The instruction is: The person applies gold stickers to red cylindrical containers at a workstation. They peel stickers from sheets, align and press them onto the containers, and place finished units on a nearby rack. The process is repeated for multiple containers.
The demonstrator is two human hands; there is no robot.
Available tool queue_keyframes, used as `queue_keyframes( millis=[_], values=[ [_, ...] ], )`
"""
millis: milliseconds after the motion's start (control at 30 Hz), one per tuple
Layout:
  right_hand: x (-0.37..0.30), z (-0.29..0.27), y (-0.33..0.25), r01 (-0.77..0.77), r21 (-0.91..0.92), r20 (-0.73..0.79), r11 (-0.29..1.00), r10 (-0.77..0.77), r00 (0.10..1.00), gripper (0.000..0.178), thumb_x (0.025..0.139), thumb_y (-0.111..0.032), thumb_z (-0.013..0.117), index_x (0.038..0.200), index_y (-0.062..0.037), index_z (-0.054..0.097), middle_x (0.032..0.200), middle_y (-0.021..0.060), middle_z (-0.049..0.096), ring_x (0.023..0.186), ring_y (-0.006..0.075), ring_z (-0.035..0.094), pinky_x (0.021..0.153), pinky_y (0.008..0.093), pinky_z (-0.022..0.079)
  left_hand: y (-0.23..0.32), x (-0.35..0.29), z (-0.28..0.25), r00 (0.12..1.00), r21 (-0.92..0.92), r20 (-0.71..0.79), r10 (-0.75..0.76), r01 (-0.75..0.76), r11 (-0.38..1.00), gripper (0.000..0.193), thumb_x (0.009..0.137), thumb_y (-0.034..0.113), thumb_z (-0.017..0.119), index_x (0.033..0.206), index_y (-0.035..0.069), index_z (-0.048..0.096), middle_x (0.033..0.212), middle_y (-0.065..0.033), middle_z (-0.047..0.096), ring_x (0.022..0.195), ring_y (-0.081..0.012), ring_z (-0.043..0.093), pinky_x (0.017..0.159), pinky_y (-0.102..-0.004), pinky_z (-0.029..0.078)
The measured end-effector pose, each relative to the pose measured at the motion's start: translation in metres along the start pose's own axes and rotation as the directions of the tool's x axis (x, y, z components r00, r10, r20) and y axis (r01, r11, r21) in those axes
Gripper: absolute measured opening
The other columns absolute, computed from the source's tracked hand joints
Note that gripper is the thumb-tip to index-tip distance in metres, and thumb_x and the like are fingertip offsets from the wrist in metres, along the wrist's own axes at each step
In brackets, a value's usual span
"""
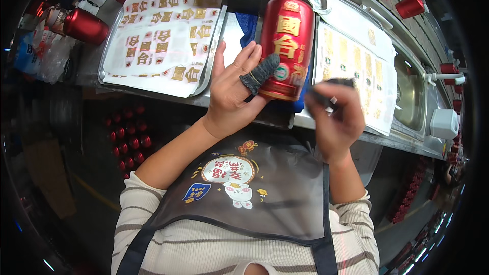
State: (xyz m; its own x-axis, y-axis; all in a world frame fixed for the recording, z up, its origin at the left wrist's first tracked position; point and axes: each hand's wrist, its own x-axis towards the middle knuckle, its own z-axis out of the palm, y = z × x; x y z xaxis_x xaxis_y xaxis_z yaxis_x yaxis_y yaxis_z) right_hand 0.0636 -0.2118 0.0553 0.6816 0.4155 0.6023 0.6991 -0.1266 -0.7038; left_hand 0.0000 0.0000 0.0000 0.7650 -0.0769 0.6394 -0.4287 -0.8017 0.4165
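A red bottle (287, 46) with large gold characters and a small green round mark lies with its neck pointing away from me. My left hand (234, 86) is at the lower left of it, most fingers stretched out and spread. One finger, in a dark finger cot (261, 74), lies across the bottle's front, and the thumb is by its base. Just right of the base, my right hand (338, 119) is closed and blurred by motion. Dark covering shows on its fingertips, with a small whitish bit there; whatever it grips cannot be made out.
Sheets of gold and red decals (162, 46) lie on a metal tray to the left. Gold label strips (351, 71) are to the right, before a sink (411, 91) with a white tap. More red bottles (86, 26) stand at the left; a blue cloth (246, 26) is by the bottle.
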Motion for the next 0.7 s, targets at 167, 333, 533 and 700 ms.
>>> queue_keyframes(
  millis=[167,333,533,700],
  values=[
    [-0.016,0.014,-0.015,0.059,-0.004,0.044,0.998,-0.059,0.997,0.035,0.068,0.009,0.081,0.099,-0.0056,0.072,0.086,0.0074,0.067,0.078,0.0183,0.065,0.068,0.0268,0.051,0.009,0.004,-0.004,0.986,0.013,-0.060,-0.157,0.158,0.987,0.086,0.069,0.015,0.082,0.144,0.000,0.043,0.146,-0.0161,0.051,0.131,-0.0320,0.053,0.117,-0.0591,0.016],
    [-0.001,0.016,-0.006,0.100,-0.120,-0.011,0.988,-0.102,0.995,0.029,0.072,0.006,0.080,0.097,-0.0037,0.071,0.086,0.0099,0.066,0.073,0.0234,0.064,0.067,0.0317,0.051,0.003,0.017,-0.008,0.997,-0.059,-0.015,-0.082,0.081,0.995,0.080,0.069,0.017,0.082,0.140,0.000,0.049,0.141,-0.0199,0.054,0.127,-0.0315,0.056,0.119,-0.0554,0.015],
    [-0.001,0.020,0.001,-0.057,-0.097,-0.141,0.994,0.042,0.989,0.030,0.073,0.005,0.080,0.099,-0.0047,0.071,0.082,0.0087,0.063,0.073,0.0199,0.063,0.062,0.0277,0.048,0.008,0.036,-0.012,0.997,-0.072,0.048,0.054,-0.051,0.996,0.078,0.063,0.014,0.081,0.135,-0.001,0.054,0.137,-0.0193,0.058,0.128,-0.0294,0.056,0.120,-0.0555,0.015],
    [-0.009,0.015,-0.013,-0.115,-0.006,-0.126,0.993,0.113,0.986,0.034,0.069,0.009,0.080,0.098,-0.0043,0.072,0.086,0.0101,0.067,0.073,0.0229,0.063,0.067,0.0302,0.052,0.017,0.058,-0.017,0.984,-0.101,0.099,0.149,-0.139,0.985,0.058,0.067,0.017,0.081,0.118,-0.001,0.062,0.133,-0.0200,0.059,0.127,-0.0295,0.056,0.118,-0.0564,0.024]
  ],
)
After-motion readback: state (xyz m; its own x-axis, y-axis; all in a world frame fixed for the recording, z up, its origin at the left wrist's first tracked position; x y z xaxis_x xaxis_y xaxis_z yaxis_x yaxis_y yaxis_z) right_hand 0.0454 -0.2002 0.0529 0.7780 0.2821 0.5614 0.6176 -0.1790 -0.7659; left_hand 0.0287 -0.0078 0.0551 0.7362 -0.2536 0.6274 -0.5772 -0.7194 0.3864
